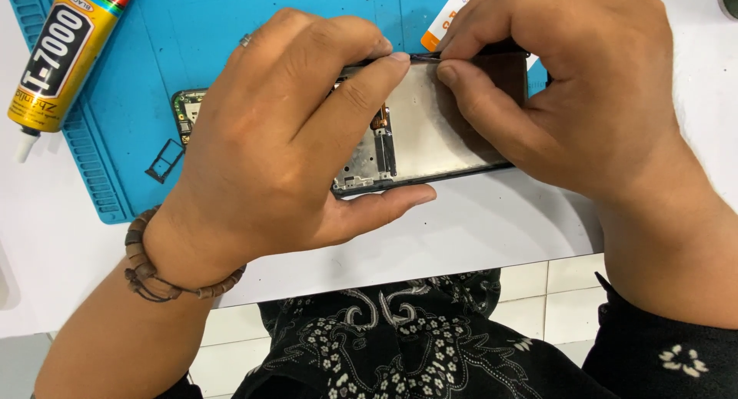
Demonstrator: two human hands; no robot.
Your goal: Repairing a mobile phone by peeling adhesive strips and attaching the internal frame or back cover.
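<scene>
Gripping a phone frame [430, 130] w/ both hands, held above the near edge of the blue work mat [184, 30]. Left hand [284, 137] curls round the frame's left end: thumb under the near edge, index finger along the far edge. Right hand [569, 84] pinches the frame's far rim btwn thumb and fingertips. Frame's silver inner plate faces up. Glue tube [61, 57], yellow w/ a black-and-white label and white nozzle, lies at the mat's far left corner. Small dark SIM tray [164, 162] on the mat, just beside a green circuit board [187, 109]. Orange-and-white card [450, 16] at the mat's far side, behind the right hand.
</scene>
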